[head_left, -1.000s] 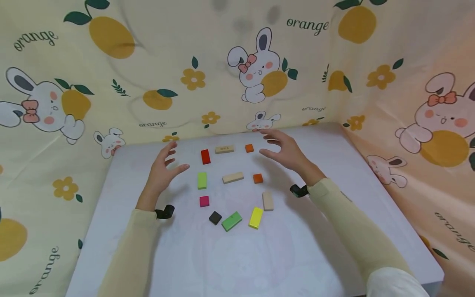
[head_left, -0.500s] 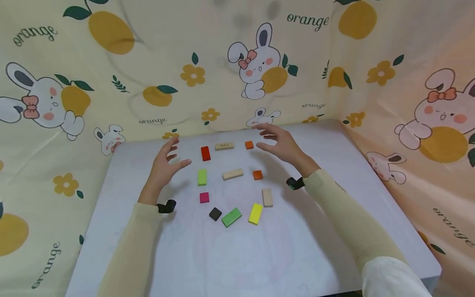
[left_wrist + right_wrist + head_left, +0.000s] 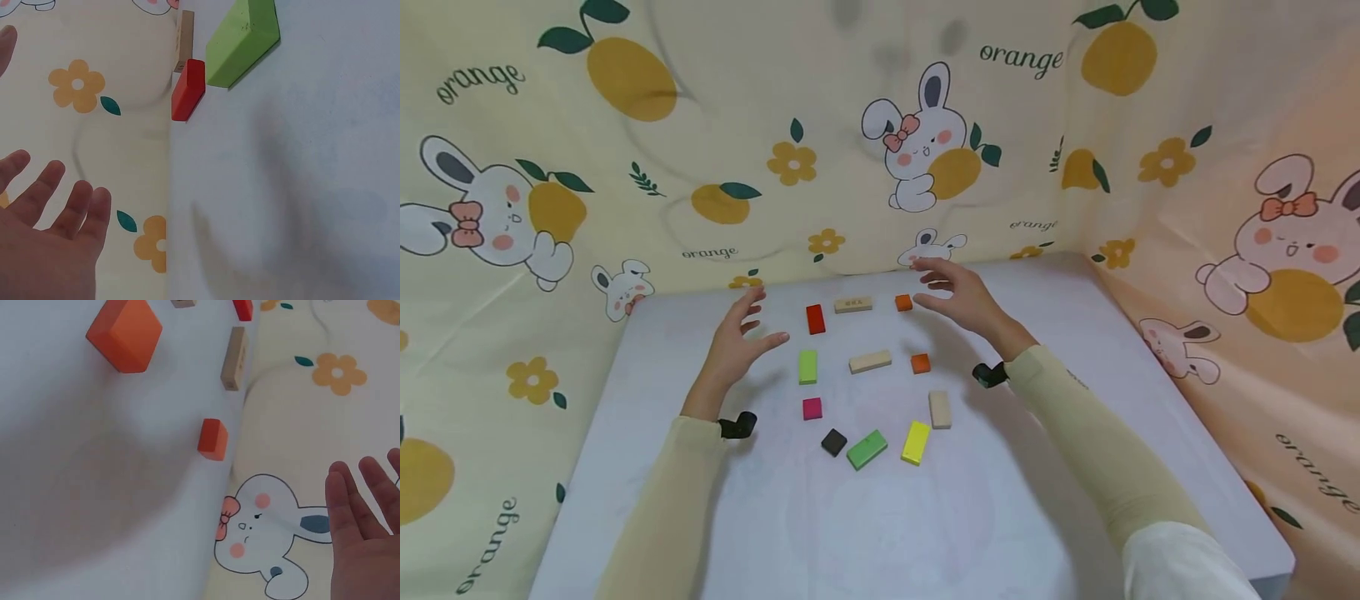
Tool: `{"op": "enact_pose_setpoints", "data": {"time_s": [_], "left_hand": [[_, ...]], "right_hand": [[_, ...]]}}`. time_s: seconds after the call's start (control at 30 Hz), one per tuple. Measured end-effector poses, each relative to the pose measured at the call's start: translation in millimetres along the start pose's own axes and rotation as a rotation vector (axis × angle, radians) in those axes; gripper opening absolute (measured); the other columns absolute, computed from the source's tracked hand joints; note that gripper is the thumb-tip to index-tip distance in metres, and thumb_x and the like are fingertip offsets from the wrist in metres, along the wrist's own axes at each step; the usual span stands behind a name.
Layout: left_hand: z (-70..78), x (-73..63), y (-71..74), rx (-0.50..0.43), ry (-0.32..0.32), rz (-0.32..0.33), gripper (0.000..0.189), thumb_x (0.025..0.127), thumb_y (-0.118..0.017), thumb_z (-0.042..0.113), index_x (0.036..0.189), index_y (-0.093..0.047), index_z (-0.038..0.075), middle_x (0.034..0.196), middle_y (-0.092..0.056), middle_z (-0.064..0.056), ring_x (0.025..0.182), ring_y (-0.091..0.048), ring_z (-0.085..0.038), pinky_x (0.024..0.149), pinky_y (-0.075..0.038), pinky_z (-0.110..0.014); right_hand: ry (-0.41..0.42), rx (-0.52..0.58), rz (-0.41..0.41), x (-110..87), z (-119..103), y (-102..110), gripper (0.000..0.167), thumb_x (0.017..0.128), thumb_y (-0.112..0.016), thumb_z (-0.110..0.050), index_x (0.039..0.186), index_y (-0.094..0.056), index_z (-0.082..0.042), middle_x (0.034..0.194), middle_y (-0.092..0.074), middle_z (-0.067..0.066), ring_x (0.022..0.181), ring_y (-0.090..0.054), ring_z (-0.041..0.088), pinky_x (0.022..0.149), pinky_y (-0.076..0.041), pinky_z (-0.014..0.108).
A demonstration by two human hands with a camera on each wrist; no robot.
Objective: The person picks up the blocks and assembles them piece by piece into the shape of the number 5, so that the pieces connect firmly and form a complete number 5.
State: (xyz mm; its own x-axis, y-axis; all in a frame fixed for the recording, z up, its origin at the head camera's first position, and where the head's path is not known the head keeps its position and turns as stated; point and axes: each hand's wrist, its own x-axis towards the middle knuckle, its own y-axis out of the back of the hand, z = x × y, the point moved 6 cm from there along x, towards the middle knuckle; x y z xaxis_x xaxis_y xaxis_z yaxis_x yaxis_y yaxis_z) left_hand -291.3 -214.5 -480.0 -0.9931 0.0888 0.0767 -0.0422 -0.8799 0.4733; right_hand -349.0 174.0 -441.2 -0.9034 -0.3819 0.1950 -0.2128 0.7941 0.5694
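My left hand (image 3: 733, 346) hovers over the table's left part, fingers spread and nothing in it. Nearest to it are a light green block (image 3: 807, 367) and a red block (image 3: 816, 318), both also in the left wrist view. On the other side my right hand (image 3: 962, 300) is held in the air, likewise holding nothing, with its fingertips close to a small orange block (image 3: 903, 302). A second orange block (image 3: 921, 363) lies nearer. Between the hands are two plain wooden blocks, one at the back (image 3: 853, 305) with dark marks, one in the middle (image 3: 870, 362).
Toward the front of the group lie a pink block (image 3: 812, 408), a black block (image 3: 833, 442), a green block (image 3: 867, 450), a yellow block (image 3: 915, 442) and an upright-lying wooden block (image 3: 940, 409). A printed cloth (image 3: 820, 83) hangs behind and beside the white table (image 3: 850, 533).
My right hand has drifted slightly left, and the left hand slightly right. The head view has tipped a little up and down. The blocks have stayed in place.
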Motion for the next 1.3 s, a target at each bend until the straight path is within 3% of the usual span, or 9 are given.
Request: {"op": "enact_pose_setpoints", "data": {"time_s": [0.23, 0.5, 0.7, 0.93, 1.3], "left_hand": [[-8.7, 10.5, -6.4, -0.021, 0.021, -0.006, 0.097, 0.095, -0.087, 0.027, 0.173, -0.028, 0.026, 0.171, -0.038, -0.010, 0.152, -0.039, -0.035, 0.123, -0.035, -0.057], [-12.6, 16.4, -10.7, -0.031, 0.057, -0.038, 0.097, 0.096, -0.086, 0.019, 0.173, -0.028, 0.024, 0.172, -0.036, -0.009, 0.152, -0.038, -0.036, 0.123, -0.035, -0.055], [-13.0, 22.8, -15.9, -0.029, 0.053, -0.053, 0.095, 0.096, -0.085, 0.021, 0.173, -0.029, 0.023, 0.173, -0.035, -0.008, 0.153, -0.037, -0.037, 0.123, -0.035, -0.056], [-25.7, 20.9, -24.0, -0.040, 0.083, -0.104, 0.095, 0.097, -0.084, 0.019, 0.173, -0.028, 0.020, 0.173, -0.033, -0.010, 0.153, -0.036, -0.037, 0.123, -0.035, -0.056], [-24.9, 31.8, -25.9, -0.043, 0.109, -0.103, 0.095, 0.097, -0.085, 0.022, 0.173, -0.028, 0.023, 0.173, -0.034, -0.008, 0.153, -0.038, -0.039, 0.122, -0.037, -0.055]], "right_hand": [[-0.012, -0.004, -0.004, 6.0, 4.5, 1.8, 0.062, 0.100, -0.081, -0.025, 0.158, -0.057, -0.023, 0.153, -0.060, 0.001, 0.134, -0.059, 0.026, 0.116, -0.046, 0.046], [-0.030, 0.036, -0.033, 11.6, 8.9, -1.3, 0.065, 0.101, -0.081, -0.024, 0.159, -0.055, -0.017, 0.155, -0.058, 0.003, 0.136, -0.058, 0.030, 0.116, -0.046, 0.044], [-0.037, 0.038, 0.005, 17.9, 9.7, 0.1, 0.062, 0.101, -0.080, -0.024, 0.158, -0.056, -0.015, 0.153, -0.060, 0.006, 0.137, -0.056, 0.038, 0.116, -0.046, 0.046], [-0.113, 0.028, -0.029, 14.3, 25.6, -11.2, 0.065, 0.100, -0.081, -0.026, 0.159, -0.055, -0.016, 0.153, -0.059, 0.005, 0.130, -0.061, 0.025, 0.112, -0.050, 0.040], [-0.133, 0.034, -0.019, 21.8, 28.5, -15.7, 0.064, 0.099, -0.082, -0.030, 0.157, -0.058, -0.018, 0.144, -0.065, 0.000, 0.121, -0.065, 0.022, 0.104, -0.054, 0.045]]}}
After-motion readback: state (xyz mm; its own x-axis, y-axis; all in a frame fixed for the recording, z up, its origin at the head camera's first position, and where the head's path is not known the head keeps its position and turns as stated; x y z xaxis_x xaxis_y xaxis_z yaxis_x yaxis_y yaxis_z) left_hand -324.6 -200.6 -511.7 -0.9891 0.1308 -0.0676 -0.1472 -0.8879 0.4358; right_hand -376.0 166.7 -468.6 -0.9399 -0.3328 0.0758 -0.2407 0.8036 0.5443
